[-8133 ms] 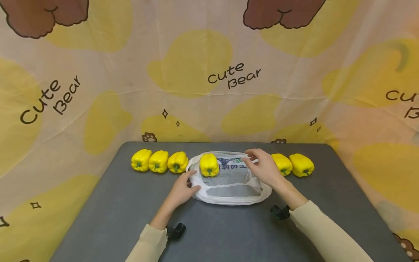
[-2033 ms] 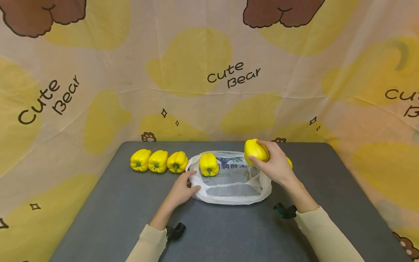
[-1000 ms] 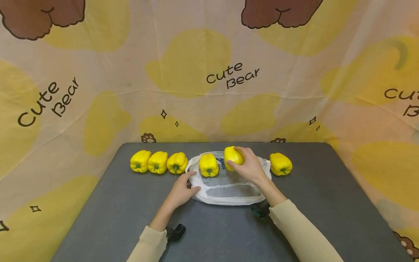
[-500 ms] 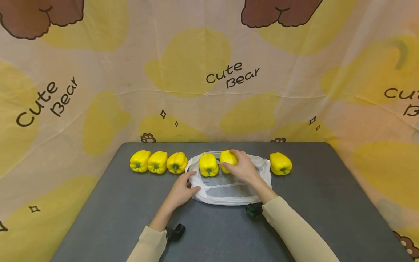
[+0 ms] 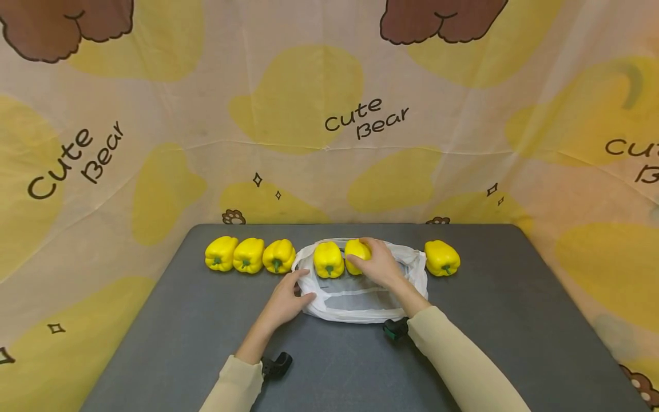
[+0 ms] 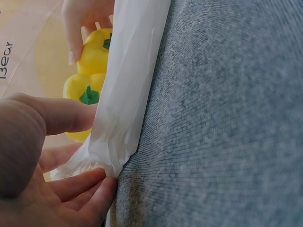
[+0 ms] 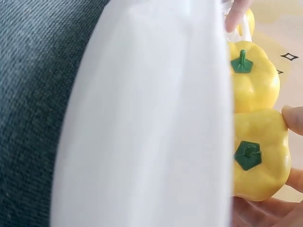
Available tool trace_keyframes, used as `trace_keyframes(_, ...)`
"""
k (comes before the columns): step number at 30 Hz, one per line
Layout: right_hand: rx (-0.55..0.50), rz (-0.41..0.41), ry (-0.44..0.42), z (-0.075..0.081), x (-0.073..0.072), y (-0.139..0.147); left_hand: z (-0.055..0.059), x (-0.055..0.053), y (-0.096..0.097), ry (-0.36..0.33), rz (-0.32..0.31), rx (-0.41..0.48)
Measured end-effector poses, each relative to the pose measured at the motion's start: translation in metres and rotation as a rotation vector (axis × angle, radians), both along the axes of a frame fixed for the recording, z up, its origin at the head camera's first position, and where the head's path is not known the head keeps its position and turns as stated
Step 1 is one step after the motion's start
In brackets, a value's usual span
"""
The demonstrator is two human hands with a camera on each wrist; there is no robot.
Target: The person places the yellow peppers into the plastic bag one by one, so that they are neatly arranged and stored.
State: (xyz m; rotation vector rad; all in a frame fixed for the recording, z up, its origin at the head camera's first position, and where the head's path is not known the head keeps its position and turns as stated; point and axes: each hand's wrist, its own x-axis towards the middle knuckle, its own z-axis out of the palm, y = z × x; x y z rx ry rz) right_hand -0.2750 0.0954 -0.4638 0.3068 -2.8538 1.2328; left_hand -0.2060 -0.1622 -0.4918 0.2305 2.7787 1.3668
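R hand (image 5: 381,265) grips pepper (image 5: 356,256) vs. 2nd pepper (image 5: 328,261), prob. to save rm; L hand (image 5: 284,297) holds bag (image 5: 355,315), prob. steadying it.

Perhaps a curtained-off filming booth, the wider room hidden: "Cute Bear" cloth (image 5: 293,126) hangs around a grey surface (image 5: 340,366).

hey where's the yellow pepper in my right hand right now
In the head view, the held pepper is inside the white bag, gripped by the right hand, just right of another yellow pepper.
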Motion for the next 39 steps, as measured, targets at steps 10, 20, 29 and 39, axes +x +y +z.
trace_keyframes(10, 0.030, 0.004, -0.030, 0.002, -0.002, -0.002, -0.001, 0.000, 0.000, 0.001, -0.001, 0.001)
trace_keyframes(20, 0.000, 0.026, -0.061, 0.012, 0.007, 0.012, -0.002, 0.000, 0.000, 0.001, -0.003, 0.000)
trace_keyframes(29, 0.009, 0.038, -0.067, 0.029, 0.015, 0.031, -0.001, 0.001, -0.001, 0.000, 0.000, -0.010)
trace_keyframes(39, 0.023, 0.014, -0.002, 0.044, 0.023, 0.055, 0.000, 0.000, 0.000, -0.006, 0.000, -0.016)
